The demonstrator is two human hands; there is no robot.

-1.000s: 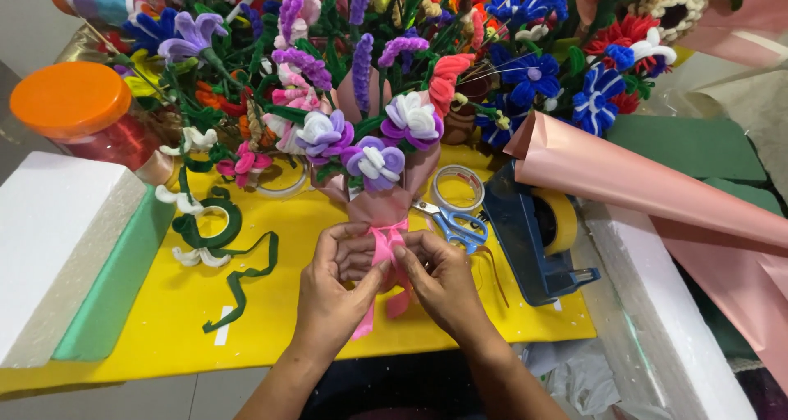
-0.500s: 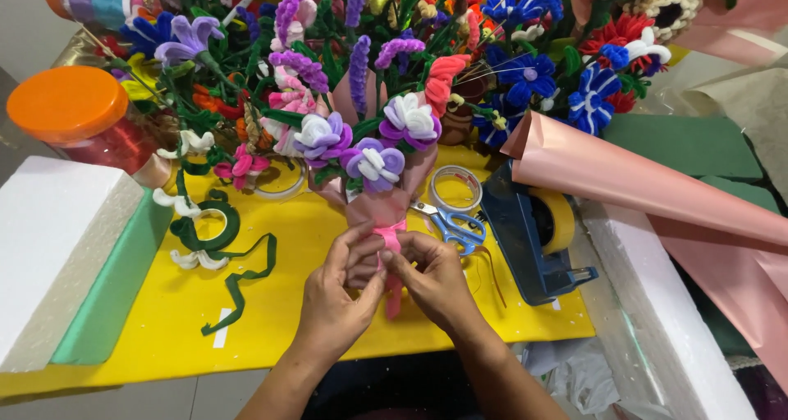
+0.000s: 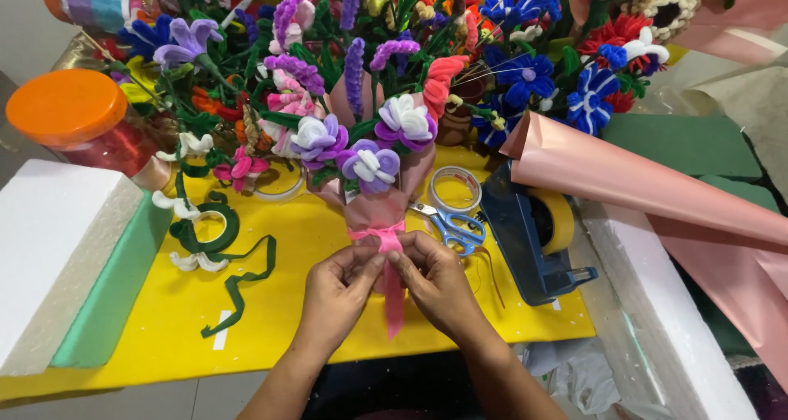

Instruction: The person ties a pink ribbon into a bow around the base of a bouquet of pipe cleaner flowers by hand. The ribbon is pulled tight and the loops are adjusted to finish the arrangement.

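Two hands, the left hand (image 3: 339, 293) and right hand (image 3: 435, 280), are counted, with one pair of scissors (image 3: 450, 225), one tape dispenser (image 3: 525, 239), one orange-lidded jar (image 3: 72, 116).

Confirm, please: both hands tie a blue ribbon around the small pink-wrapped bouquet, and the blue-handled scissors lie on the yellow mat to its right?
Not quite. In the head view the ribbon is pink, not blue. The left hand and right hand do tie it around the small pink-wrapped bouquet, and the blue-handled scissors lie on the yellow mat to its right.

A small pink-wrapped bouquet (image 3: 373, 170) of purple-white flowers lies on yellow, pink ribbon (image 3: 386, 248) around its neck.
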